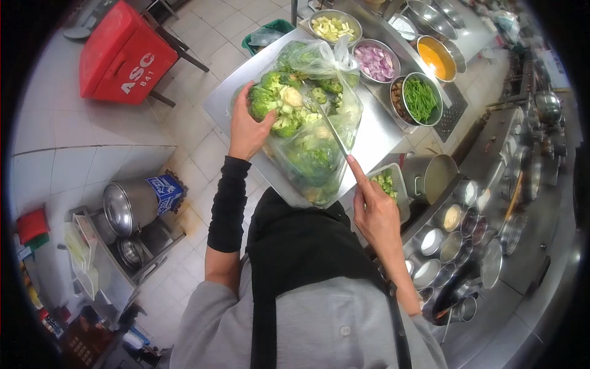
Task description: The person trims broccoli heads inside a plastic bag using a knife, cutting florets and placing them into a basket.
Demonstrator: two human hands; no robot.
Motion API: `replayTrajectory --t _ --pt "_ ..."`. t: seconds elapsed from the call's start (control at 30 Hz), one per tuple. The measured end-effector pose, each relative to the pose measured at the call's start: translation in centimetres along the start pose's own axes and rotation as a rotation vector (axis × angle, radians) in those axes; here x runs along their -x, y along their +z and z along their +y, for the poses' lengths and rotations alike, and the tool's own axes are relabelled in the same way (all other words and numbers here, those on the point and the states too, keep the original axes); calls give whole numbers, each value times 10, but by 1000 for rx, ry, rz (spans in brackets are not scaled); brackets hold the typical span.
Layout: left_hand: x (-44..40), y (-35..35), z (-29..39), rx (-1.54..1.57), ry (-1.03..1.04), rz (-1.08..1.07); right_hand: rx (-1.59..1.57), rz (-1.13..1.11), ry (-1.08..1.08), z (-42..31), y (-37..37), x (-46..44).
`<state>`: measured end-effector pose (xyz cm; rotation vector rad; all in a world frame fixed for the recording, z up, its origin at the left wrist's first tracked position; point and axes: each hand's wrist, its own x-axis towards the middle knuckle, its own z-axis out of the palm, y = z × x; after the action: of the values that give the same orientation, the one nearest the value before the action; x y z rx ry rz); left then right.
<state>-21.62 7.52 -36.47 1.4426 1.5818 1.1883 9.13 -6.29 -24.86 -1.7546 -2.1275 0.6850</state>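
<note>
Green broccoli head [270, 101], pale cut stem showing, sits over the bagged lot at the upper left of the metal desk [384, 135]. In the bag's mouth or on top of the plastic? Can't tell from where I stand. Left hand [249, 126]: grip wrapped round the outer side of the head, fingers along the far side, thumb on the near side towards the stem. Right hand [376, 212]: grip closed on the knife [332, 130], handle mostly hidden, forefinger laid towards the blade. Blade slants over the clear plastic bag [345, 71], far end close to the stem; contact unclear.

Risks, quickly. Left thumb is the main one: the head rests on a loose, lumpy heap, so if it rolls or the blade slips off the stem, the edge could reach that thumb. Second, slack film right under the blade; a low or overlong stroke could snag and slit it, letting florets out. The bag's near corner reaches the desk edge by the apron [295, 246], so a tug on the plastic might drag the load over. Third, the basket [404, 203] of cut green pieces is near the right hand; a careless wrist swing might knock it, though depth is hard to judge.
</note>
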Motion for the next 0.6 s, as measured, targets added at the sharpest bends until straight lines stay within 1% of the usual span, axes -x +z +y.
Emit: replayTrajectory --t 0.1,0.2,0.3,0.47,0.5,0.57,0.6 --pt "-3 -11 0 362 -12 -23 4 5 -11 3 1 -6" --pt "-11 -17 -19 349 -124 -111 41 -33 -34 7 -1 -10" --pt "-14 -22 -18 434 -75 -161 7 -53 -28 13 -4 -14" --pt "-31 -29 5 428 35 -190 -126 30 47 14 -12 -11" --pt "-37 -29 7 417 50 -194 -126 51 29 14 -11 -9" --pt "-49 -29 12 253 124 -231 -127 93 -3 15 -11 -6" --pt "-53 -27 14 169 162 -251 -81 52 3 15 -10 -6"
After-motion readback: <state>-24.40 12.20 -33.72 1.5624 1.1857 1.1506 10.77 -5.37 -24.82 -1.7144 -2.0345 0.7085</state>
